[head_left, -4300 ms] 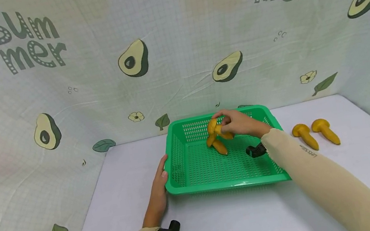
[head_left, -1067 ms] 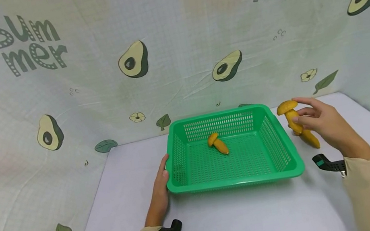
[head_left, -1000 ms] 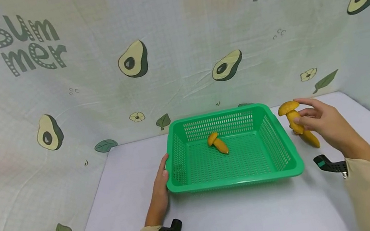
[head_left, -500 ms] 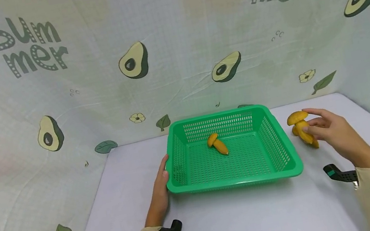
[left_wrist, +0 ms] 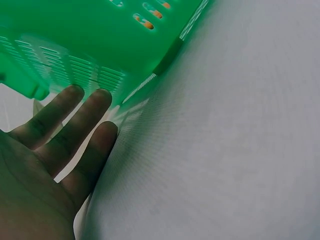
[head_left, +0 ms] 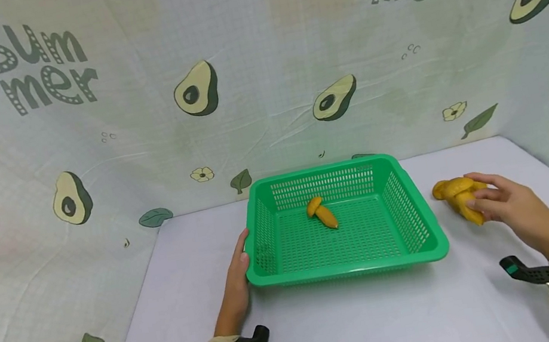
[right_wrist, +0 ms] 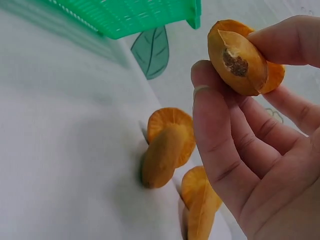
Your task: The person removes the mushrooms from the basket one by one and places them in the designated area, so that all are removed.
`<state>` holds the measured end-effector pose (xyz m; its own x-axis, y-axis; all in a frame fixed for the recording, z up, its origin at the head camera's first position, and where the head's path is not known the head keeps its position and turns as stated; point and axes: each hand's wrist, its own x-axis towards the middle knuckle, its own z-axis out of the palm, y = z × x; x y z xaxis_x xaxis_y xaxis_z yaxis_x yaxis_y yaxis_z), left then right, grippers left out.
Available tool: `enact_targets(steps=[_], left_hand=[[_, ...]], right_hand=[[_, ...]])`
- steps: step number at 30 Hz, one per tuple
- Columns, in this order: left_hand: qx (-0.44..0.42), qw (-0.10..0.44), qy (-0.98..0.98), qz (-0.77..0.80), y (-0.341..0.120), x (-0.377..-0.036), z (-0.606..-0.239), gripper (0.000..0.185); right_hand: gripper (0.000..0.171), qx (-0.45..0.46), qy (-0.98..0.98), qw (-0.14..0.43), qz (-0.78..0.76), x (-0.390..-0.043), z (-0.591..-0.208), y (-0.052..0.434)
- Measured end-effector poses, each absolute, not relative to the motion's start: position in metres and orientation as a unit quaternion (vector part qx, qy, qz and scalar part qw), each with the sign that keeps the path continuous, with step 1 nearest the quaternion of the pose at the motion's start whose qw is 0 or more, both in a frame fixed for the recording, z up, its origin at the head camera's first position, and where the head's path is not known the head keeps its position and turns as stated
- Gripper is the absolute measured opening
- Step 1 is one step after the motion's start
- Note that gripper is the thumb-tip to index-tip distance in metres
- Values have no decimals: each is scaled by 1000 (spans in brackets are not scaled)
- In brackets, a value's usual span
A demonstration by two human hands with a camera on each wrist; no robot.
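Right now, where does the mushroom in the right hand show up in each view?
Head: held mushroom right of the green basket, low over the table, in the right hand.
Left wrist: not in it; only the left hand against the basket wall.
Right wrist: upper right, stem end toward the camera, pinched between thumb and fingers.
Shared landmark: the green basket, in all three views.

The basket [head_left: 426, 230] is bright green with slotted walls — the mushrooms [head_left: 457, 193] are orange-yellow. The table [head_left: 334, 330] is pale lilac; the backdrop [head_left: 259, 77] — pale grid with green avocados and leaves.
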<state>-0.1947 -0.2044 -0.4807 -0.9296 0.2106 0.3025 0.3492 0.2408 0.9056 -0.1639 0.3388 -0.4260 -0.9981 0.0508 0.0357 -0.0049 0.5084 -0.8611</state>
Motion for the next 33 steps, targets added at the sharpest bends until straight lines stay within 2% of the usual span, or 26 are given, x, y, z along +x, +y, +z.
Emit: enact_targets(steps=[5,12,22,33], left_hand=[[-182,60,-785,-589,-205,-196,-481,51],[-177,66,-784,-591,-206,-196,-484,51],[-177,64,-787,-588,-205,-194,-483,52],[-174,66,-787,-589,-205,-196,-482,52]], right_hand=[[69,-22,-871,19,491,-163,-431,343],[57,-23,-872,-19,488,-161,-445,353],[73,-33,-891,-55,449,-156,-448,364],[75,-43,-911,-87,401,-157,-450,372]])
